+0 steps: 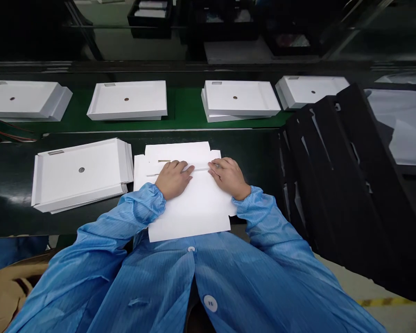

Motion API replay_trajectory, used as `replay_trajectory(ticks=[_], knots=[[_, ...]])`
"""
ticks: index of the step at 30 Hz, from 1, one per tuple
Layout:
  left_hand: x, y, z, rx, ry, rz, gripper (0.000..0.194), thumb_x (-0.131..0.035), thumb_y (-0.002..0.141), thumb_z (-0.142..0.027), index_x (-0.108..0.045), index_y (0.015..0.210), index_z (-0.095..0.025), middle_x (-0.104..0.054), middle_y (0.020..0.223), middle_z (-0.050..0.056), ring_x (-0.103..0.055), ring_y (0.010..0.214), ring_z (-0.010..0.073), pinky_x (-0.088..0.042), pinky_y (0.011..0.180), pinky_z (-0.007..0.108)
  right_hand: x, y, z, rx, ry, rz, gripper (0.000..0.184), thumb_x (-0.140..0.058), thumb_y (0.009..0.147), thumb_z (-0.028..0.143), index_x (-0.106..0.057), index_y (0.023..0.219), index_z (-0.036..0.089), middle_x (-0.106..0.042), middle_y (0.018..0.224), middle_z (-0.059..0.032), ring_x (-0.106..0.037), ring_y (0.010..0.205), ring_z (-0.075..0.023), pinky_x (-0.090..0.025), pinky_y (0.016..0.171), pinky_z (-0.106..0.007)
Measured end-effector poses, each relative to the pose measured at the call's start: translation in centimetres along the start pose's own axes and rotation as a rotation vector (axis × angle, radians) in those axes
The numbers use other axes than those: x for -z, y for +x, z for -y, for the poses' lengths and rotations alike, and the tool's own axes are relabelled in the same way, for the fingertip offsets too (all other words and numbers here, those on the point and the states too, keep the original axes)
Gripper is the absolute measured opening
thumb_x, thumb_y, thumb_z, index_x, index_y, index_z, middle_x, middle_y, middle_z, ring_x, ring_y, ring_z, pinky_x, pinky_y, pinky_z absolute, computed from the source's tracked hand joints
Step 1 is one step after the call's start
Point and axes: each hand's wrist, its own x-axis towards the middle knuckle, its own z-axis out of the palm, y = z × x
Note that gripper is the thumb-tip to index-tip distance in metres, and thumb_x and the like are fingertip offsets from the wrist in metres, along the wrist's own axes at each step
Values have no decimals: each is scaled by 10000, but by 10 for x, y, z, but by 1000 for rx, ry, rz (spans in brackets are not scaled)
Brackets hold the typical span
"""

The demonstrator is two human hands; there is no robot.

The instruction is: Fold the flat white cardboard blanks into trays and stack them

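A flat white cardboard box blank (190, 208) with notched corners lies in front of me, its near edge reaching my blue smock. My left hand (174, 179) rests on its upper half with fingers curled over a narrow raised fold, thumb pointing right. At the right end of that fold, my right hand (229, 176) grips the cardboard between thumb and bent fingers. A small slot shows in the blank above my left hand. What lies under the fingertips is hidden. Just left of the blank is a stack of white box trays (100, 171), the top one with a round hole.
Along the green conveyor belt (187, 104) beyond the dark table stand several stacks of white trays (128, 104). Tall black stacked trays (346, 185) lean close by my right arm. Dark shelving with boxes (150, 18) runs across the back.
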Motion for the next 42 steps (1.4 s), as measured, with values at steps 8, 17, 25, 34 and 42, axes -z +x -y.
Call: replay_trajectory(ticks=[8, 17, 25, 34, 42], knots=[[-5, 0, 6, -5, -49, -52, 418, -447, 1014, -354, -652, 1353, -220, -630, 1319, 144, -548, 1149, 328, -425, 956, 489, 1, 2, 1, -16, 9, 23, 355, -466, 1045, 349, -735, 1228, 207, -729, 1191, -88, -546, 1087, -262, -433, 945, -425], [-3, 1, 5, 2, -87, -18, 437, -431, 1014, -361, -646, 1368, -222, -617, 1341, 149, -540, 1163, 332, -427, 971, 505, 2, -2, -1, -32, 15, 59, 360, -469, 1036, 339, -710, 1273, 216, -696, 1196, -121, -528, 1139, -282, -413, 976, -454], [-5, 1, 9, 13, -135, -32, 421, -471, 993, -356, -648, 1362, -256, -609, 1331, 144, -530, 1178, 331, -418, 987, 505, 1, -1, -2, -119, 50, 19, 407, -488, 1017, 407, -665, 1331, 215, -641, 1260, -134, -525, 1170, -294, -402, 1025, -467], [-4, 1, 7, 8, -159, -9, 434, -445, 1010, -375, -638, 1378, -250, -610, 1337, 135, -517, 1173, 329, -403, 991, 505, 3, -2, -5, -138, 72, 0, 351, -520, 1010, 424, -755, 1127, 191, -651, 1200, -126, -536, 1140, -278, -410, 1013, -426], [-5, 1, 9, -4, -168, 2, 434, -458, 1005, -368, -637, 1382, -249, -609, 1338, 138, -518, 1166, 325, -408, 987, 505, 2, 2, -6, -125, 45, 33, 304, -506, 1010, 343, -777, 1097, 232, -722, 1109, -104, -566, 1042, -287, -418, 909, -445]])
